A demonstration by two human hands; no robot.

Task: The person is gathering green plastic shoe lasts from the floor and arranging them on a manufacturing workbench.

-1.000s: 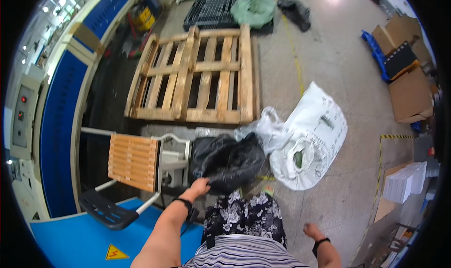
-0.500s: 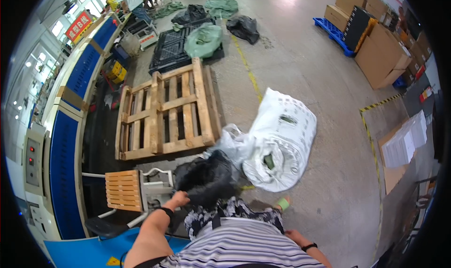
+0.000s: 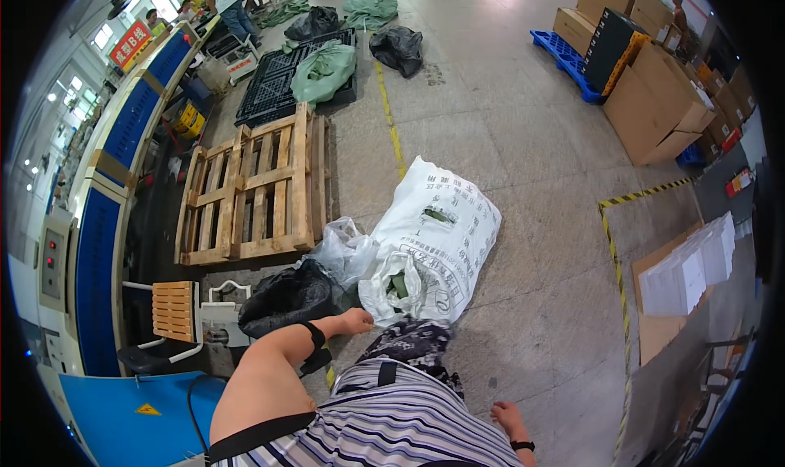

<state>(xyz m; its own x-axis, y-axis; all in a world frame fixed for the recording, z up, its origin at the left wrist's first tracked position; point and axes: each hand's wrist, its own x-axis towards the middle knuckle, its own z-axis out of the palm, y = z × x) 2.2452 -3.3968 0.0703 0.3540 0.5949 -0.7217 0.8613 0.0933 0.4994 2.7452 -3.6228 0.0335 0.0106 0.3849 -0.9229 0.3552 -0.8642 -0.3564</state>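
Observation:
My left hand (image 3: 356,321) reaches forward at the lower left edge of a large white woven sack (image 3: 458,230), its fingers loosely curled and holding nothing that I can see. Whether it touches the sack I cannot tell. The sack lies on the floor, its gathered mouth toward me and dark green material showing inside. A black plastic bag (image 3: 286,299) sits left of my hand, opening upward. Between bag and sack is a crumpled clear plastic bag (image 3: 343,250). My right hand (image 3: 509,418) hangs at my side over the floor, empty, fingers slightly bent and apart.
Wooden pallets (image 3: 245,193) lie beyond the bags; behind them is a black plastic pallet (image 3: 270,83) with a green bag (image 3: 325,70). A slatted chair (image 3: 173,312) and a long blue-and-cream machine (image 3: 102,238) line the left. Cardboard boxes (image 3: 654,99) stand right. People work far left.
My body and view have shifted right and turned. My left hand has moved from beside the black bag to the white sack's edge. My right hand still hangs at my side.

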